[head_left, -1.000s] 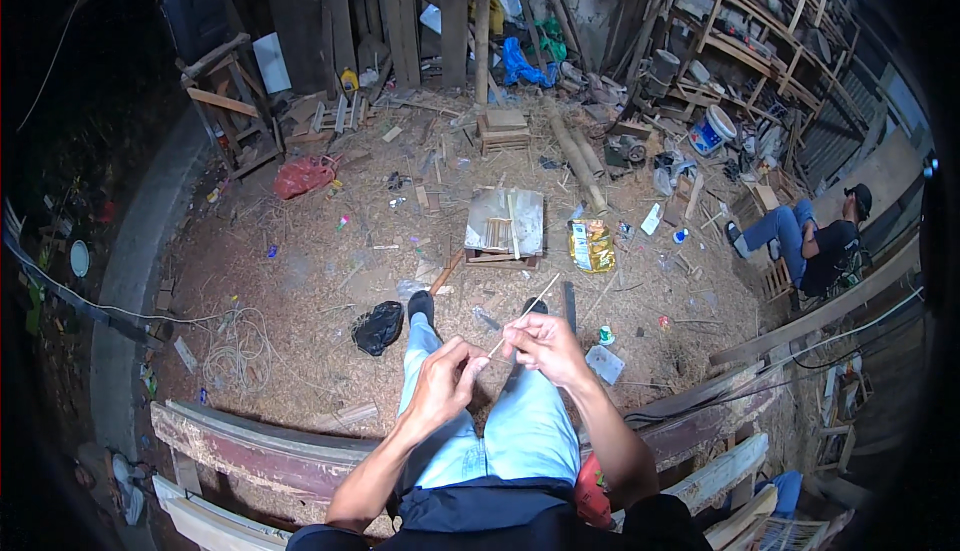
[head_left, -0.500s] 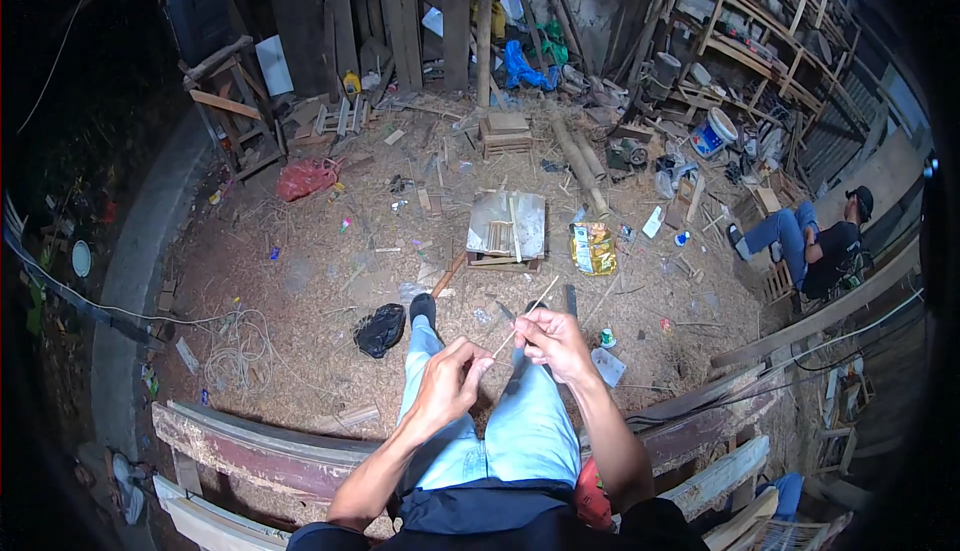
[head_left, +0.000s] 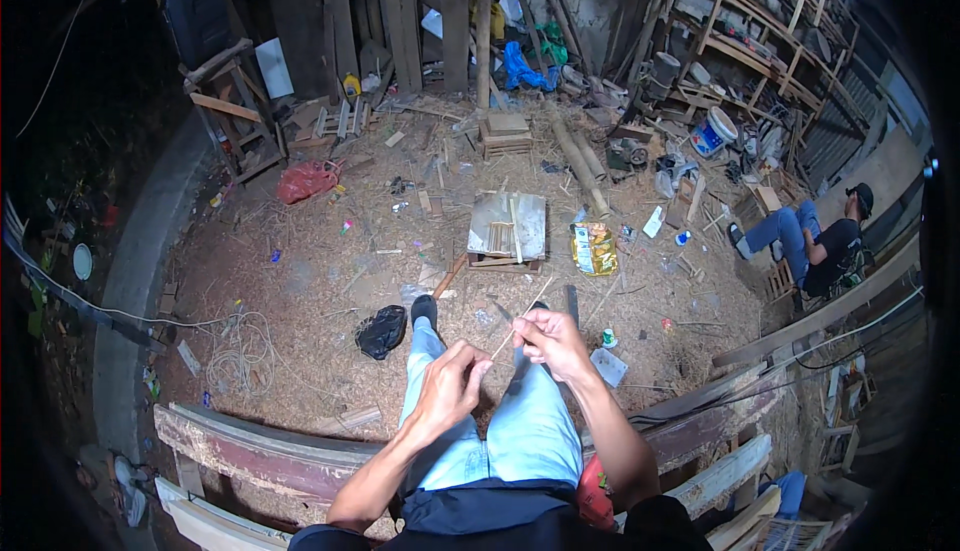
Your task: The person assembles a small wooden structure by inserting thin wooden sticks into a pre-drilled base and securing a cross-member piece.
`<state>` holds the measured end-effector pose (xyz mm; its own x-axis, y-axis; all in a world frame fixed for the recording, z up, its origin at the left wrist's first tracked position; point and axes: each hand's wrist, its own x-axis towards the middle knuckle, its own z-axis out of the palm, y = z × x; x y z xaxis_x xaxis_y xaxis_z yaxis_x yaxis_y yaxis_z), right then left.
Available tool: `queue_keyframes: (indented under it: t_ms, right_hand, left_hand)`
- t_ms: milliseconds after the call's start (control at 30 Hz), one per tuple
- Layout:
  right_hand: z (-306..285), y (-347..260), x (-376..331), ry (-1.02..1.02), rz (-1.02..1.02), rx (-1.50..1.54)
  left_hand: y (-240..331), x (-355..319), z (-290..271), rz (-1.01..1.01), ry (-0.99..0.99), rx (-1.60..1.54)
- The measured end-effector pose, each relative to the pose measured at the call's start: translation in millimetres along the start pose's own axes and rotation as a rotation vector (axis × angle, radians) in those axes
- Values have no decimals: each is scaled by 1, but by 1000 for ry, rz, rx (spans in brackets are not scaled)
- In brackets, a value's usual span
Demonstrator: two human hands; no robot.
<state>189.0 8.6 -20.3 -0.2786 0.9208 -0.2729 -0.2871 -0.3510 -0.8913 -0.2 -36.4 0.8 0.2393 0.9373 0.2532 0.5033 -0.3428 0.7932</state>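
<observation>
A thin pale wooden stick [head_left: 506, 343] slants across the space above my knees, its far end pointing away and to the right. Its near end is pinched between the thumb and fingers of my left hand [head_left: 450, 386]. Farther up the stick, my right hand [head_left: 553, 343] grips it with thumb and forefinger. Beyond my feet stands a low wooden stand [head_left: 535, 239] with a greyish top. Several thin sticks [head_left: 497, 240] lie on it. A dark flat strip [head_left: 571, 303] is on the ground just beyond my right hand.
A black plastic bag [head_left: 381, 332] lies left of my feet, and a gold packet [head_left: 594, 249] right of the stand. Wooden rails [head_left: 270, 456] run beside my seat. Another person [head_left: 832, 251] sits at the right. Farther back are logs [head_left: 578, 161] and a red bag [head_left: 307, 181].
</observation>
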Motion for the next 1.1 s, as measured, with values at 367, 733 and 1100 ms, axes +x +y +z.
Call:
queue_keyframes:
  t_ms: [367,733,1100]
  right_hand:
    - [10,8,-4,-32,53,42]
    - [-27,-1,7,152,-107,94]
    - [-14,0,-4,11,-90,95]
  left_hand:
    - [-9,-7,-1,-56,-15,-18]
    - [0,-2,2,-61,-61,-35]
    - [-32,-6,9,-247,-168,-386]
